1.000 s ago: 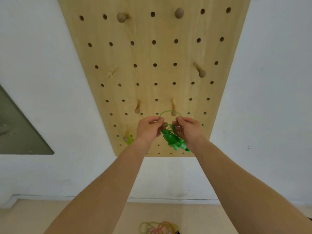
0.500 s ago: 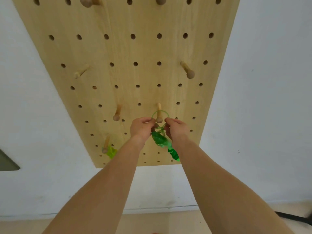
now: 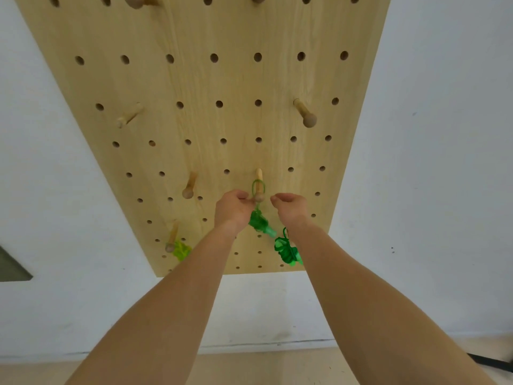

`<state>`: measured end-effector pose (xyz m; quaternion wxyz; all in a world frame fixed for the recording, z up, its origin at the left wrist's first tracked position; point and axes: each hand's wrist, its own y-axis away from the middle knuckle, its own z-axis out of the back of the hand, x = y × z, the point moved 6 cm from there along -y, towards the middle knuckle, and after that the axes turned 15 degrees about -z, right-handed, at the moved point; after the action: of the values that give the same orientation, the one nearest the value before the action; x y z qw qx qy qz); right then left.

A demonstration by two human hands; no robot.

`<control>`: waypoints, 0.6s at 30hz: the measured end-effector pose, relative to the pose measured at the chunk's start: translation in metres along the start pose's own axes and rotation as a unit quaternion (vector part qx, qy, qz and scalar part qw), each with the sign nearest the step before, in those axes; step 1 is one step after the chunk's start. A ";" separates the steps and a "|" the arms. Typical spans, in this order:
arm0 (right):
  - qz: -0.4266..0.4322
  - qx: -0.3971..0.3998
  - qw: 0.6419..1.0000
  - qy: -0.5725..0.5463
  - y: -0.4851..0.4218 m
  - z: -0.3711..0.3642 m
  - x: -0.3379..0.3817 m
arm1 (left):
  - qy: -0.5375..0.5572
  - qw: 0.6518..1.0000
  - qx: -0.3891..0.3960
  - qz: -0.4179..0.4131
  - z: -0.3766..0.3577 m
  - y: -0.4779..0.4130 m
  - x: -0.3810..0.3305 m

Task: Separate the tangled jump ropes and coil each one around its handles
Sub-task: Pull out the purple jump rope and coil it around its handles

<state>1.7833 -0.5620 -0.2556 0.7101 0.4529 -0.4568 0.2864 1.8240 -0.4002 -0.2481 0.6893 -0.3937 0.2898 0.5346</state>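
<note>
From the head camera we look up along two bare forearms at a pale wooden pegboard (image 3: 194, 107), smooth-grained and drilled with rows of round holes. Between the hands a round-knobbed wooden peg (image 3: 258, 175) juts out, and a thin loop of the green jump rope (image 3: 260, 222) hangs over it. Below the loop, just beside the left wrist, sits a translucent green plastic handle wrapped in glossy cord. A second green bundle dangles lower, beside the right forearm. The left hand (image 3: 233, 208) has curled fingers reaching the cord at the peg's knob; we cannot tell whether they pinch it. The right hand (image 3: 290, 207) is loosely curled, slightly apart from the peg, with nothing in it. Well left of the left hand, a yellow-green jump rope (image 3: 181, 250) hangs bunched from another peg (image 3: 172, 240).
</note>
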 end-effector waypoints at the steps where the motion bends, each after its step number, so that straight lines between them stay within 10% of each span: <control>1: 0.000 -0.008 1.000 0.020 0.003 0.005 0.000 | -0.014 1.000 0.011 -0.002 0.004 0.006 0.000; 18: 0.183 -0.081 0.832 0.518 0.141 0.028 0.040 | -0.289 0.944 0.141 -0.072 0.103 0.117 -0.051</control>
<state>1.6738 -0.5281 -0.1606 0.8111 0.0874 -0.1184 0.5661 1.6955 -0.3243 -0.1799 0.8286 -0.1409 0.1211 0.5281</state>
